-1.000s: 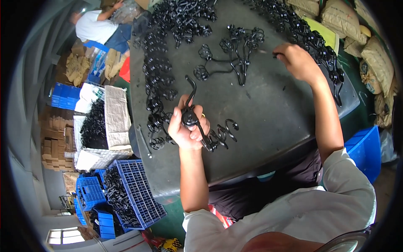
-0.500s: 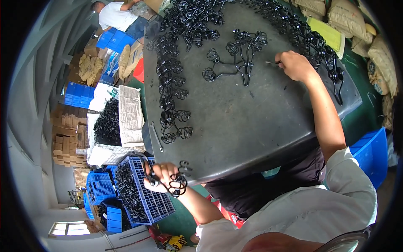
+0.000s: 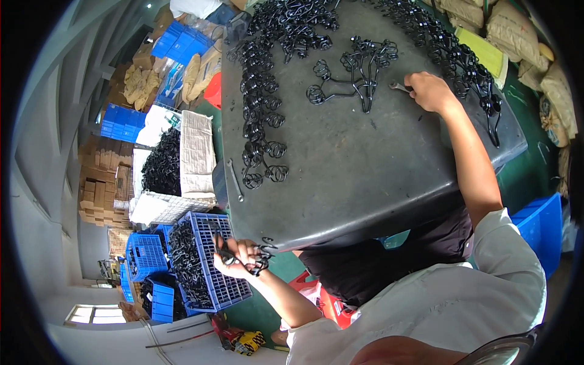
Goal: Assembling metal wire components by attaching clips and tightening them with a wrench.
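Beside the bench [image 3: 340, 182], left hand [image 3: 236, 258] grips a spring [image 3: 263, 261], likely stiff, best held mid-coil; right hand [image 3: 428, 92] grips a wrench [image 3: 397, 87].

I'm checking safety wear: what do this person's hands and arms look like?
The left hand and right hand show no gloves, and no watch is visible. The forearms are bare up to short, loose white sleeves.

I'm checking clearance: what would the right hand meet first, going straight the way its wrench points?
Probably the black coiled-wire pieces lying left of the right hand and its wrench, though the hand's height is unclear.
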The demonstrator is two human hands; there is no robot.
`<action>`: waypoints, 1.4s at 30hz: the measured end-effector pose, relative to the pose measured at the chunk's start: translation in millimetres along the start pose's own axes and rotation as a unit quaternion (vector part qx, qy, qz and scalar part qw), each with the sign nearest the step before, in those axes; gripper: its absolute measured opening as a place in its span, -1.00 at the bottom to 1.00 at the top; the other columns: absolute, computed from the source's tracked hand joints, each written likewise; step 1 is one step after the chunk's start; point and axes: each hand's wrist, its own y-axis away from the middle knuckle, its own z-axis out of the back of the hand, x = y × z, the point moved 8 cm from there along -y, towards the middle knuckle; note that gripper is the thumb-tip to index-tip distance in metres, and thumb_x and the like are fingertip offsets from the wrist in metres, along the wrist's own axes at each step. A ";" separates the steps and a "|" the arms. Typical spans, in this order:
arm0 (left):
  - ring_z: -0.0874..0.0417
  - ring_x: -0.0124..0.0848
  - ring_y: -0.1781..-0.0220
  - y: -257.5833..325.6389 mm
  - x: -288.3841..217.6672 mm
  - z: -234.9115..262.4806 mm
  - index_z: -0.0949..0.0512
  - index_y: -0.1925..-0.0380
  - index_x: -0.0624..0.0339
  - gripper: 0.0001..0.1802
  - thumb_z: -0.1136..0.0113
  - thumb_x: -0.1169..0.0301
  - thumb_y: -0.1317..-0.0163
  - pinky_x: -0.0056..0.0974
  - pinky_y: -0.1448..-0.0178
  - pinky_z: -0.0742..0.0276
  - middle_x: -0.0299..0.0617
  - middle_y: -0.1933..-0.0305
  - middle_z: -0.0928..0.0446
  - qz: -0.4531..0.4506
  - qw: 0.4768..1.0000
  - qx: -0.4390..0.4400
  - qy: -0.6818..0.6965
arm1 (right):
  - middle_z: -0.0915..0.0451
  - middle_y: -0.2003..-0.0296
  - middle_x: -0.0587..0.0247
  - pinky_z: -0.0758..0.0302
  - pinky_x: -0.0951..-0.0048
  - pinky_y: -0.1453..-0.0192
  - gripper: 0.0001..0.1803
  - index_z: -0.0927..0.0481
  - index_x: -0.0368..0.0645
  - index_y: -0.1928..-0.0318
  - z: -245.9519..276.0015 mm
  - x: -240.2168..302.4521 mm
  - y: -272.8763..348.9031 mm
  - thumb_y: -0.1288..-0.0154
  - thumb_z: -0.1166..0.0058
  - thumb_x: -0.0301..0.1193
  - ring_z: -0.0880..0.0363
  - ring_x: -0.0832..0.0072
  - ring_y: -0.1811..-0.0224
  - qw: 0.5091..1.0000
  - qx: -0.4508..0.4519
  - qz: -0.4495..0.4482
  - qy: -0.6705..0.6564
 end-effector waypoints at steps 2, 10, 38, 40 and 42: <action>-0.26 -0.50 0.82 -10.5 11.6 -5.3 -0.44 -0.26 0.20 -0.48 0.03 0.09 -0.47 -0.37 0.80 -0.16 -0.25 0.60 -0.32 0.043 0.997 0.039 -0.051 | -0.69 0.07 -0.06 -0.57 0.06 -0.13 -0.77 -0.65 -0.19 0.07 -1.1 -0.1 -1.7 -0.25 -0.18 -0.47 -0.65 0.01 -0.09 1.000 0.020 -0.003 0.004; -0.14 -0.59 0.87 -56.1 73.5 -4.8 -0.41 0.23 0.16 -0.83 -0.17 0.36 -0.30 -0.44 0.83 -0.01 -0.39 0.70 -0.22 0.248 0.903 -0.113 -0.332 | -0.69 0.05 -0.05 -0.57 0.06 -0.16 -0.78 -0.65 -0.19 0.08 -0.4 1.2 -2.2 -0.24 -0.16 -0.49 -0.64 0.02 -0.12 1.000 0.021 0.002 -0.001; -0.59 0.08 0.00 -41.1 64.3 -18.3 -0.46 -0.10 0.46 -0.17 -0.36 -0.16 -0.23 0.04 -0.21 -0.44 0.17 0.01 -0.55 0.086 0.475 -0.155 -0.862 | -0.70 0.03 0.01 -0.63 0.13 -0.10 -0.74 -0.68 -0.23 0.11 -1.8 9.2 1.1 -0.19 -0.05 -0.60 -0.67 0.08 -0.13 0.999 0.036 0.008 0.026; -0.56 0.05 -0.02 -43.1 62.5 -12.8 -0.53 -0.04 0.43 -0.15 -0.37 -0.24 -0.17 0.02 -0.29 -0.37 0.14 0.00 -0.53 0.100 0.489 -0.156 -0.852 | -0.70 0.03 0.01 -0.63 0.14 -0.11 -0.73 -0.68 -0.24 0.11 -2.3 10.1 0.1 -0.19 -0.05 -0.61 -0.67 0.09 -0.13 0.999 0.037 0.008 0.027; -0.52 0.03 -0.08 -43.1 66.2 -21.4 -0.55 -0.01 0.40 -0.10 -0.42 -0.30 -0.08 0.02 -0.35 -0.30 0.07 0.06 -0.54 0.101 0.471 -0.105 -0.870 | -0.70 0.02 0.01 -0.64 0.14 -0.11 -0.73 -0.69 -0.24 0.11 -3.1 10.7 1.0 -0.18 -0.04 -0.61 -0.67 0.09 -0.13 0.999 0.037 0.007 0.027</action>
